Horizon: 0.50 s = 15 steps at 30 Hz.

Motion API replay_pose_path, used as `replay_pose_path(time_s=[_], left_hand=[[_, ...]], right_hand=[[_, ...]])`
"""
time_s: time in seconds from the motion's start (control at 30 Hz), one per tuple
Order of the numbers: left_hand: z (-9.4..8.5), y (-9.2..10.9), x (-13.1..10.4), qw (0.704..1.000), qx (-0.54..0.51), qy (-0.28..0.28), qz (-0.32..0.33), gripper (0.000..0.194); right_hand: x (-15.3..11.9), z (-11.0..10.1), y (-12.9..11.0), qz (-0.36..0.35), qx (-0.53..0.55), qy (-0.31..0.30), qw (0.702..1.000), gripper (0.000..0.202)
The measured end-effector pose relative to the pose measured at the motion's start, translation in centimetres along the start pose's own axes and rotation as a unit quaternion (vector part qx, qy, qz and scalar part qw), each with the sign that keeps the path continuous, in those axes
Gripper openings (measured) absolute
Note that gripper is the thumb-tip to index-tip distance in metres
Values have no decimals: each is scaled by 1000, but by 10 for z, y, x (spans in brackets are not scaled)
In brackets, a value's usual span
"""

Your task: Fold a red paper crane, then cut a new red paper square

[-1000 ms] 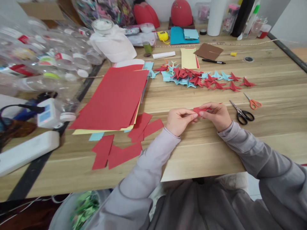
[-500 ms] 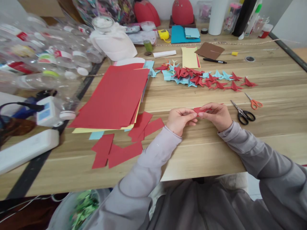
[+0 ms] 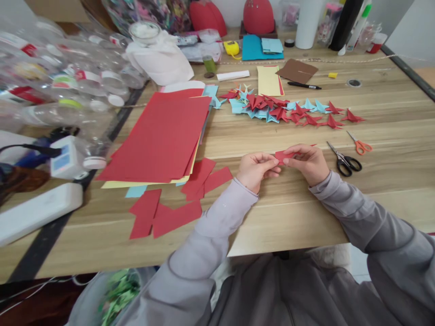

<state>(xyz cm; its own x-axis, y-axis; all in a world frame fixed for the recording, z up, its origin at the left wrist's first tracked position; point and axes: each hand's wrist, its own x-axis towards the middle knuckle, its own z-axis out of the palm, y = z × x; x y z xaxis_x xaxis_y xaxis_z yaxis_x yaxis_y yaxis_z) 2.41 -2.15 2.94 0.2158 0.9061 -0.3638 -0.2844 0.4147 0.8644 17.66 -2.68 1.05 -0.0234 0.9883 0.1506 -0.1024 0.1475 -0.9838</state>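
Just left of the black-handled scissors (image 3: 340,157), over the counter (image 3: 292,217), the left hand (image 3: 257,171) and right hand (image 3: 308,164) pinch a small red paper piece (image 3: 280,156) from opposite sides, probably to keep it steady.

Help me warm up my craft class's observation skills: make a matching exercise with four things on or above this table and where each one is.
1. red paper piece
2. black-handled scissors
3. black pen
4. yellow tape measure

A. beside the brown paper
B. left of the blue paper
C. held by the left hand and right hand
D. beside the orange-handled scissors

Pairs: 1-C, 2-D, 3-A, 4-B
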Motion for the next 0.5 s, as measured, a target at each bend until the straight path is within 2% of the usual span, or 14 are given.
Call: replay_pose_path(time_s=[0.2, 0.4, 0.5], left_hand=[[1, -1, 0, 1000, 3, 13, 7, 14], [1, -3, 2, 999, 7, 36, 38, 29], [2, 0, 0, 999, 10, 29, 28, 28]], right_hand=[[0, 0, 1, -5, -15, 2, 1000, 24], [0, 0, 1, -5, -22, 2, 1000, 25], [0, -1, 1, 11, -13, 5, 1000, 28]])
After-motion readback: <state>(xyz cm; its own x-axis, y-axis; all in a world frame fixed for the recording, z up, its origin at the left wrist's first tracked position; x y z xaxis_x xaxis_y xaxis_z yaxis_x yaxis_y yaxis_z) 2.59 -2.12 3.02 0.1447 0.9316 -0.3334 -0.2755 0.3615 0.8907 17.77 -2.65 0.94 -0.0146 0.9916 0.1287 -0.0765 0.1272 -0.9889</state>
